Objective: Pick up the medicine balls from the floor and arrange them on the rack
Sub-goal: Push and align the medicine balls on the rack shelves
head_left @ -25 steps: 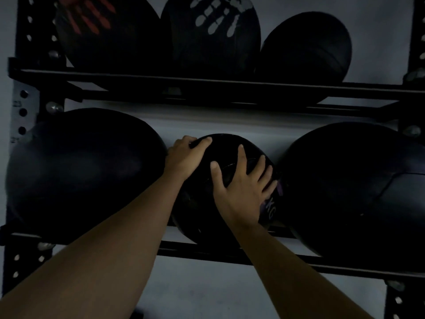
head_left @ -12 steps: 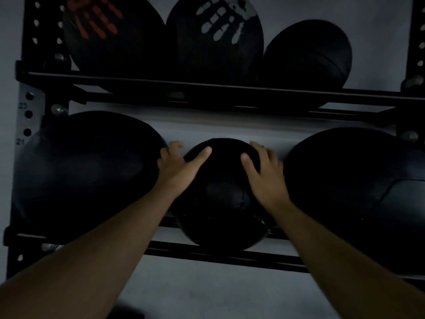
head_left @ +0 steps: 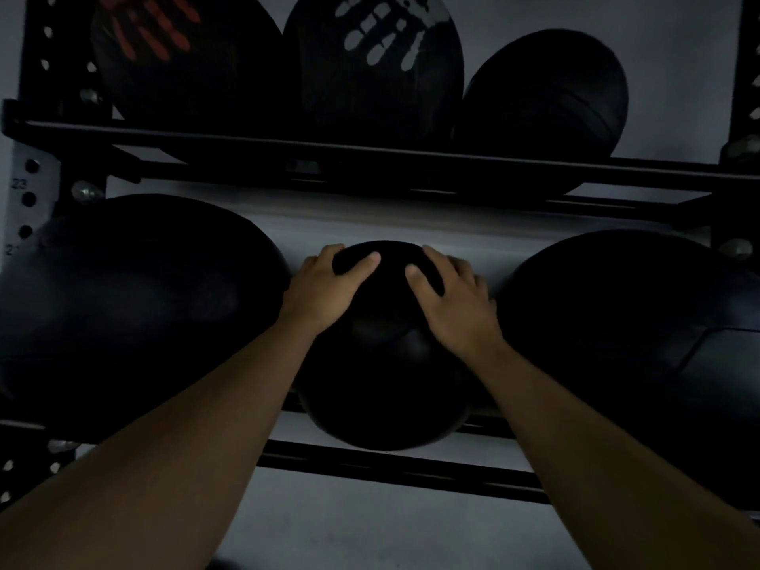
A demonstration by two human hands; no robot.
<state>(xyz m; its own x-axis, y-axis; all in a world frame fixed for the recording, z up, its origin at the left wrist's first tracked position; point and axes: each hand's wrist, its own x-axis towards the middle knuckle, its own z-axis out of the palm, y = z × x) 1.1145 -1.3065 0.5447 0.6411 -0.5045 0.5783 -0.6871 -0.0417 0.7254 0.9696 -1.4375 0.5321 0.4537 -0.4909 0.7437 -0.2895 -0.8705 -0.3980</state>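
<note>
A small black medicine ball (head_left: 384,376) rests in the middle of the lower shelf of a black metal rack (head_left: 395,466). My left hand (head_left: 325,288) grips its upper left side, fingers curled over the top. My right hand (head_left: 450,298) grips its upper right side in the same way. A large black ball (head_left: 131,306) sits to its left and another large black ball (head_left: 633,347) to its right, both close against it.
The upper shelf (head_left: 370,152) carries three black balls: one with a red handprint (head_left: 164,51), one with a white handprint (head_left: 378,59), one plain (head_left: 547,96). Perforated uprights (head_left: 28,199) stand at both sides. A pale wall lies behind; the scene is dim.
My right hand has slid from the ball's front face up to its upper right side. My left hand has shifted slightly higher on the top. The ball has turned, hiding its lettering.
</note>
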